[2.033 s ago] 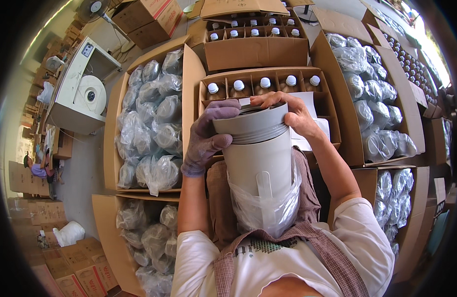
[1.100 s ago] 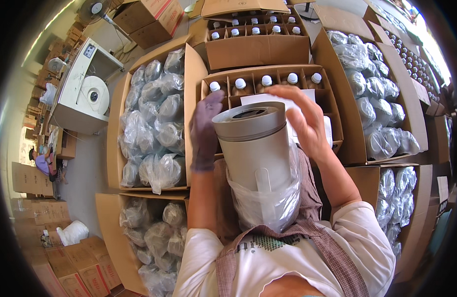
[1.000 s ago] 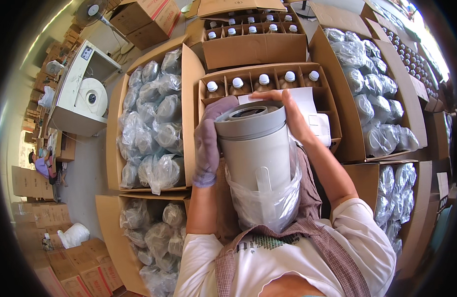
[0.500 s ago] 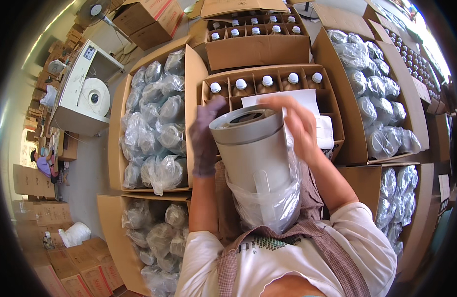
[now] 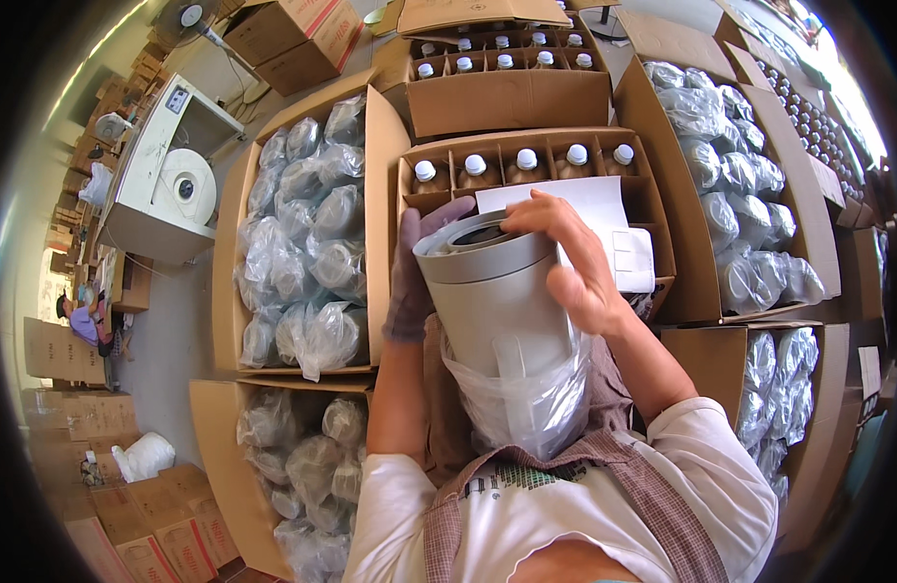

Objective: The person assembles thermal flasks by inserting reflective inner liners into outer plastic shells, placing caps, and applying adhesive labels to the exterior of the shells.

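A tall grey cylindrical container (image 5: 497, 311) leans upright against my apron in front of me. Its lower part sits in a clear plastic bag (image 5: 517, 398). At the top is a raised inner ring round a dark opening (image 5: 480, 235). My left hand (image 5: 412, 267), in a dark purple-grey glove, is cupped along its left side, fingers reaching up past the rim. Bare, my right hand (image 5: 575, 253) grips the right of the rim, with its fingers bent over the top and the thumb by the outer wall. Its fingertips lie at the inner ring.
Behind the container stands a divided carton (image 5: 536, 199) with white-capped bottles (image 5: 476, 167), a white sheet (image 5: 555, 194) lying across it. Open cartons of plastic-wrapped cylinders flank me, such as the left carton (image 5: 376, 233) and right carton (image 5: 798, 243). A white machine (image 5: 167, 185) stands far left.
My right hand has come in over the rim, its fingers now bent onto the top. The left hand's fingers rest along the side, less blurred. The container has barely moved.
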A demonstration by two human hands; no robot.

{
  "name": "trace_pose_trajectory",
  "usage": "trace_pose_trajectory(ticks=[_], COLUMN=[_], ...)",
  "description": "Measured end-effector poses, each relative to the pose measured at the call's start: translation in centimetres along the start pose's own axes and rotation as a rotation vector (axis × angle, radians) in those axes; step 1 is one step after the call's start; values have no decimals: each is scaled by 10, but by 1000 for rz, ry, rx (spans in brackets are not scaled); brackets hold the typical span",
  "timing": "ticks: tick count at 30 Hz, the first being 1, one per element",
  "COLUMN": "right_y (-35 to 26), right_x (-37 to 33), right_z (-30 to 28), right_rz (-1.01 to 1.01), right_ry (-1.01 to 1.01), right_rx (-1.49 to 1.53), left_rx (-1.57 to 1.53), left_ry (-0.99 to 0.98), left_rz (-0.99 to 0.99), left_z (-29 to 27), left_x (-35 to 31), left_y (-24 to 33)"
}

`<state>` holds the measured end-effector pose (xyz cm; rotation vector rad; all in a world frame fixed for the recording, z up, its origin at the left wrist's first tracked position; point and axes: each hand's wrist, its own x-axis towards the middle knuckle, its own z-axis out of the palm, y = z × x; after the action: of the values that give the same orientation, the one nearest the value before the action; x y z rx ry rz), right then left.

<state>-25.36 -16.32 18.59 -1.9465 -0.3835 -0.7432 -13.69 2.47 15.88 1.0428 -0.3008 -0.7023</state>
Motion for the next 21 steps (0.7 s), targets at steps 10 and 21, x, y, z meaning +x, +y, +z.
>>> trace_pose_trajectory(ticks=[10,21], right_y=[-17,10], right_x=[5,5], right_z=[8,9], right_rz=[101,296], right_ry=[40,-13], right_rx=[-24,157], left_rx=[128,515], left_ry=[-104,-111], left_rz=[158,563], left_z=[-23,-2], left_x=[11,5], left_y=[-12,-14])
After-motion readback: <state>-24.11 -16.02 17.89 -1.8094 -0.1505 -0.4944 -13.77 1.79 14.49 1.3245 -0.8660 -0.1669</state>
